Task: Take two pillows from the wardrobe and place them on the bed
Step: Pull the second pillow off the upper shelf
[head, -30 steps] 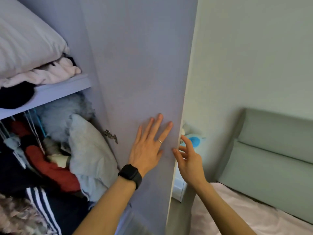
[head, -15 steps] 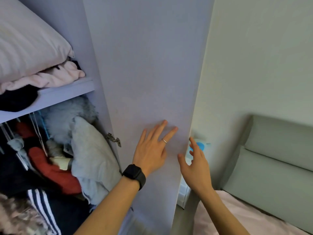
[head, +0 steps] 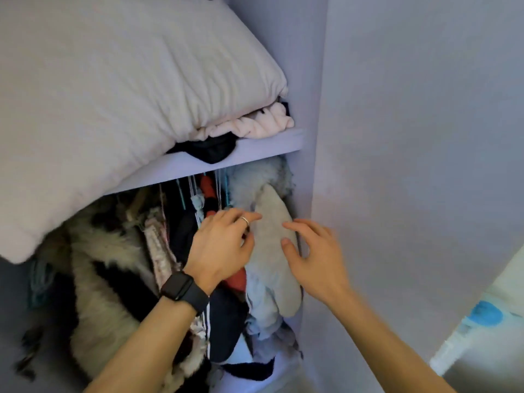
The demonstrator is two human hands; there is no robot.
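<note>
A large off-white pillow [head: 113, 89] lies on the wardrobe's upper shelf [head: 255, 150], its near corner drooping over the shelf edge at the left. A folded pink blanket [head: 255, 124] and a black cloth lie under it. Only this one pillow is visible. Below the shelf, my left hand [head: 224, 245], with a ring and a black watch, hovers over the hanging clothes, fingers apart. My right hand [head: 312, 256] rests with spread fingers against a grey garment [head: 272, 251]. Neither hand holds anything. The bed is out of view.
The open wardrobe door [head: 411, 165] fills the right side. Under the shelf hang packed clothes: a furry black-and-white coat [head: 105, 279], dark garments, a red piece. A white object with a blue patch [head: 485, 316] shows at the lower right.
Both hands left the door panel and moved left into the wardrobe, over the hanging clothes. My view swung left and up; the bed headboard dropped out of sight and the pillow fills more of the frame.
</note>
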